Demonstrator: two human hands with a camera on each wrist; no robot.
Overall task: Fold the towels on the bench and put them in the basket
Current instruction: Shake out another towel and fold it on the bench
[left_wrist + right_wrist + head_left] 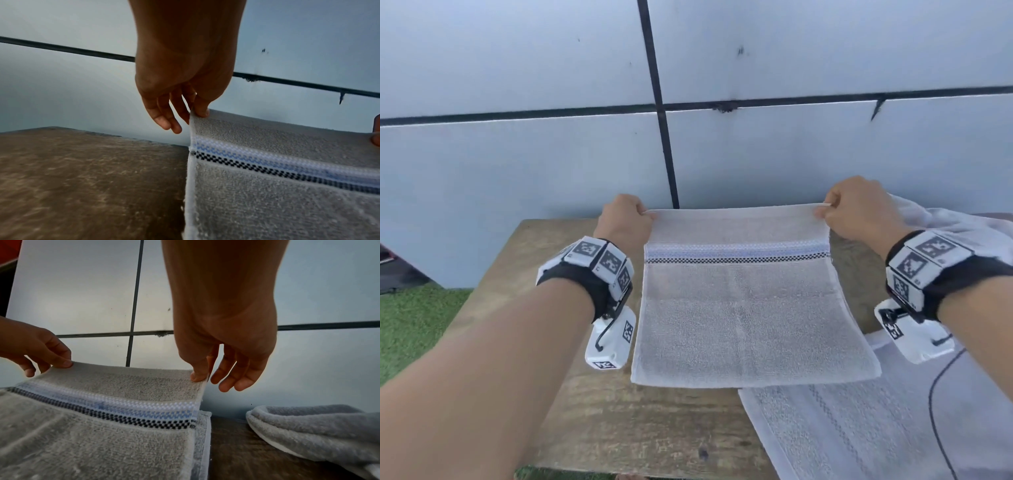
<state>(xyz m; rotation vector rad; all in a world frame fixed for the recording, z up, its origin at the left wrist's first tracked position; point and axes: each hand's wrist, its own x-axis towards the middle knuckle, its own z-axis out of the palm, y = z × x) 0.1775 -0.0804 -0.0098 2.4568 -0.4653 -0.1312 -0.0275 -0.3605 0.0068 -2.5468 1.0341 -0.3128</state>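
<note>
A white towel with a blue and black checked stripe hangs folded over the wooden bench, its far edge lifted. My left hand pinches the far left corner between thumb and forefinger; the pinch shows in the left wrist view on the towel, where my left hand has its other fingers loose. My right hand pinches the far right corner. In the right wrist view my right hand holds the towel the same way. No basket is in view.
Another white towel lies spread at the bench's near right, and a bunched one sits at the far right. A pale panelled wall stands close behind the bench. Green grass lies to the left.
</note>
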